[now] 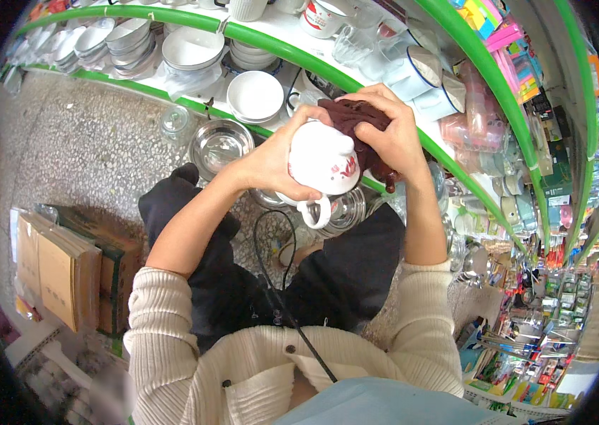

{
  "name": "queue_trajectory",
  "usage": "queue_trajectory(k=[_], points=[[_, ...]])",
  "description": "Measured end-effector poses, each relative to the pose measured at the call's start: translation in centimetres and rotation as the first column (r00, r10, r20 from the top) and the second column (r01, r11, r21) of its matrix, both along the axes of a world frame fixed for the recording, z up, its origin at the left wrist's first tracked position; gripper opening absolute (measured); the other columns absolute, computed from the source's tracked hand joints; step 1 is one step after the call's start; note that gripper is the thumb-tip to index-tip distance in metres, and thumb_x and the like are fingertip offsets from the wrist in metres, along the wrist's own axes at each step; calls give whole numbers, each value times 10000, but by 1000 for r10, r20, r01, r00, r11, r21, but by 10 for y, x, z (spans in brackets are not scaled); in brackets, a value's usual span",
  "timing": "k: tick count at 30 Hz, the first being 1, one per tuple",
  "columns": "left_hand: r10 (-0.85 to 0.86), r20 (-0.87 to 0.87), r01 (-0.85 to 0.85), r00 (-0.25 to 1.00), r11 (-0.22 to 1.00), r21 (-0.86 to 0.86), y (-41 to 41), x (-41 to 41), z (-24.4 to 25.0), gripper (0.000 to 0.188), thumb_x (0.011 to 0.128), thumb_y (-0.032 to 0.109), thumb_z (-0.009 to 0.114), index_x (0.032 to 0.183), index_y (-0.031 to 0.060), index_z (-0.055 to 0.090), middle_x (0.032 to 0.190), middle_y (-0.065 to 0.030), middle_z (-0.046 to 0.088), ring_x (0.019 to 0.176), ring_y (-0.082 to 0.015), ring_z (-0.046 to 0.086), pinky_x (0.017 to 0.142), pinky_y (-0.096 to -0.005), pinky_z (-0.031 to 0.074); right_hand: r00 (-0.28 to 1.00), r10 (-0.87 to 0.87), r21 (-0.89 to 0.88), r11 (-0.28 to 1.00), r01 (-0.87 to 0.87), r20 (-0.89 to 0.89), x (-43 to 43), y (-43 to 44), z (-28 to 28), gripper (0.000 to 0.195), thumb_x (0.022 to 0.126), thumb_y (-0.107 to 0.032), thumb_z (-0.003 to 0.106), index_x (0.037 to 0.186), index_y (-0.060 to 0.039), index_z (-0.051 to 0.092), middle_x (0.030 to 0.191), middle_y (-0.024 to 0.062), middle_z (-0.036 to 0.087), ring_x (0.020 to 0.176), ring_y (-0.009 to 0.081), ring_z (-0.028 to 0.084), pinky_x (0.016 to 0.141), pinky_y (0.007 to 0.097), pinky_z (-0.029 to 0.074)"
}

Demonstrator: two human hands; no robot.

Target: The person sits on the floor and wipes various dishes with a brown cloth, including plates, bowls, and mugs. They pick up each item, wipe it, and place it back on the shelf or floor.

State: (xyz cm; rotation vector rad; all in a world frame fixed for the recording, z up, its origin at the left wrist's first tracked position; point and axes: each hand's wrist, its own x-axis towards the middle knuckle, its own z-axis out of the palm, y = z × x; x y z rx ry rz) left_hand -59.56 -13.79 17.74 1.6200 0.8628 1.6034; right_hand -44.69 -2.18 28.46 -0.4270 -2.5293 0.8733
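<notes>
My left hand (283,154) grips a white ceramic cup (323,156) with a red printed pattern, its handle pointing down towards me. A dark maroon cloth (363,119) is bunched in my right hand (395,133) and lies against the cup's far right side. Both hands are above the front edge of a white shelf with a green rim. Just beyond them on the shelf stands a white bowl (255,95). The cup's opening is hidden from view.
Stacked white bowls (192,49) line the shelf, with enamel mugs (414,69) to the right. Below, a steel bowl (221,149) and a glass jar (175,123) rest on the speckled floor. Cardboard packs (57,271) stand at left. A black cable (291,311) hangs before me.
</notes>
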Motion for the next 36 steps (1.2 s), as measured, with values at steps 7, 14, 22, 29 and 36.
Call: queue_trajectory(k=[7,14,22,29,36], points=[[-202,114,211,973,975,-71,-2,-3,-1,920,486,260,800,1245,41,328,1163,-98,446,1081,-200,449,936,-314,361,940,314,42,946,-322,135,-15,2,40,399,562,-28,561,944,-57,671,965,75,529,908,195,538,817,271,423],[-338,219,376,915,912,-163,-2,1,4,843,530,234,769,1247,16,381,1132,-83,507,1050,-176,491,921,-308,393,679,584,-172,800,-575,445,-46,9,41,387,594,-9,557,963,-70,658,976,94,498,920,220,516,836,269,401],[-144,349,209,926,965,-157,2,-1,-4,943,522,328,773,1281,15,309,1171,-90,445,1103,-180,434,947,-293,342,814,484,-157,875,-458,322,-35,35,27,347,624,-27,558,958,-44,649,985,78,528,944,185,506,854,266,393],[-6,423,89,906,980,-176,6,-15,-5,863,515,370,745,1209,54,342,1071,-64,452,1048,-173,452,910,-281,352,991,90,-84,993,-83,95,-6,23,-7,359,654,-62,570,1007,-51,633,948,111,589,903,219,553,840,303,429],[115,529,-33,841,986,-161,14,-26,-2,862,557,352,702,1250,44,293,1108,-104,458,1038,-196,482,893,-306,394,899,-205,-192,971,139,-388,-3,-36,-50,364,634,-27,600,994,-20,547,951,93,534,908,219,547,831,302,421]])
